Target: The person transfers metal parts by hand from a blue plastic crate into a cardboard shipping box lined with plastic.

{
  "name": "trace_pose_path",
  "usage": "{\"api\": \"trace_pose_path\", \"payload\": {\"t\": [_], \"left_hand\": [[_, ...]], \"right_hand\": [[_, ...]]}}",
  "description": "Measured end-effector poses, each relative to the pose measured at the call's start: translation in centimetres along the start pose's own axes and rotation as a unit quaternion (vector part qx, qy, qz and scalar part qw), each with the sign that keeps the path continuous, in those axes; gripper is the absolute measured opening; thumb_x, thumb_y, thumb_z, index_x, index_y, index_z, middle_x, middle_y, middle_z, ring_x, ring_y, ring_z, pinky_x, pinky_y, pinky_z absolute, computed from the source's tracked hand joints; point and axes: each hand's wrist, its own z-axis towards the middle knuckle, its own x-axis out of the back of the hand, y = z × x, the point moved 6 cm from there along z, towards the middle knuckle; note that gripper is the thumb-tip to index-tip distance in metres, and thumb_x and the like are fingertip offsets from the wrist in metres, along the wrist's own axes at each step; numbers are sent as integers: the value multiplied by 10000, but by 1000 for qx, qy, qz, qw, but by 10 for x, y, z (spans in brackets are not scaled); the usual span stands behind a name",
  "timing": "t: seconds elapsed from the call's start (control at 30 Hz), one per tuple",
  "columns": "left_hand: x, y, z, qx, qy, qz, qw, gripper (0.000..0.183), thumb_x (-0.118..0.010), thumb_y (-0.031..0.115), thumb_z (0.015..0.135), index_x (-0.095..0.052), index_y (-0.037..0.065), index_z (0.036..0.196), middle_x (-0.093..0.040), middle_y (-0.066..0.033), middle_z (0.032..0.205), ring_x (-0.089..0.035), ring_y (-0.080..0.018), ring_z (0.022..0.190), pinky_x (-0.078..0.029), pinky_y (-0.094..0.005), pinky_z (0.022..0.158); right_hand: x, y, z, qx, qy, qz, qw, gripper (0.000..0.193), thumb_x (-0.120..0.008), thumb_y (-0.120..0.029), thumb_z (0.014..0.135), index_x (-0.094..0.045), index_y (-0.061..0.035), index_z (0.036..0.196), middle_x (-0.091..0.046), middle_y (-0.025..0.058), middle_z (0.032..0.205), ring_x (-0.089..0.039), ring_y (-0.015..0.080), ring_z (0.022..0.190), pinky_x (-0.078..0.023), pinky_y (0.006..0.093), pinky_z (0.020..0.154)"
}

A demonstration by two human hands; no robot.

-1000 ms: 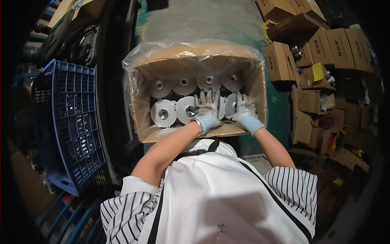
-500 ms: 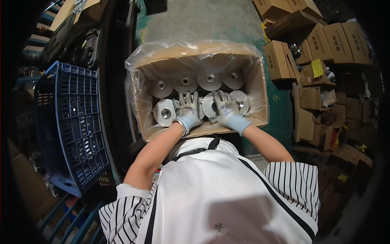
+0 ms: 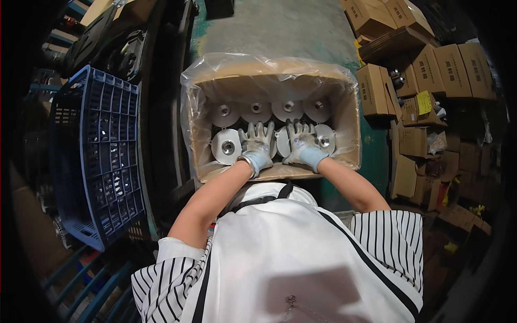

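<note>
Both my hands, in grey-white work gloves, reach into a cardboard box (image 3: 353,116) lined with a clear plastic bag (image 3: 212,69). Inside lie two rows of round silvery metal discs with raised central hubs, such as the near-left metal disc (image 3: 219,153). My left hand (image 3: 257,144), fingers spread, lies over a disc in the near row and hides most of it. Just right of it, my right hand (image 3: 302,143) rests with outstretched fingers on neighbouring discs in that row. A far-row metal disc (image 3: 280,110) shows beyond the fingertips. Neither hand grips anything that I can see.
To the left stands a blue plastic crate (image 3: 97,161) with shiny parts behind its lattice. Stacked cardboard cartons (image 3: 449,64) line the right side, some open. Green-and-grey floor (image 3: 291,32) stretches beyond the box.
The box, crate and cartons appear slightly shifted in the picture. Both hands remain over the near row of discs, their fingers still extended.
</note>
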Motion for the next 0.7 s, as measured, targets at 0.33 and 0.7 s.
{"api": "trace_pose_path", "payload": {"t": [0.33, 0.7], "left_hand": [[-2, -1, 0, -12, 11, -1, 1000, 1122, -765, 358, 608, -80, 156, 1473, -207, -160, 1489, -146, -395, 1384, -85, -623, 1079], [13, 5, -7, 9, -6, -60, 998, 1316, -825, 494, 532, 40, 184, 1475, -45, -153, 1528, -8, -394, 1404, -47, -580, 1103]], "right_hand": [[-1, 0, 3, 2, 4, -19, 1000, 1243, -775, -592, 535, -146, -25, 1445, -261, 218, 1455, -258, 390, 1344, -133, 512, 1119], [-6, 83, -3, -113, -13, -38, 993, 1340, -758, -683, 473, -111, -40, 1454, -198, 221, 1486, -172, 377, 1383, -115, 496, 1124]]}}
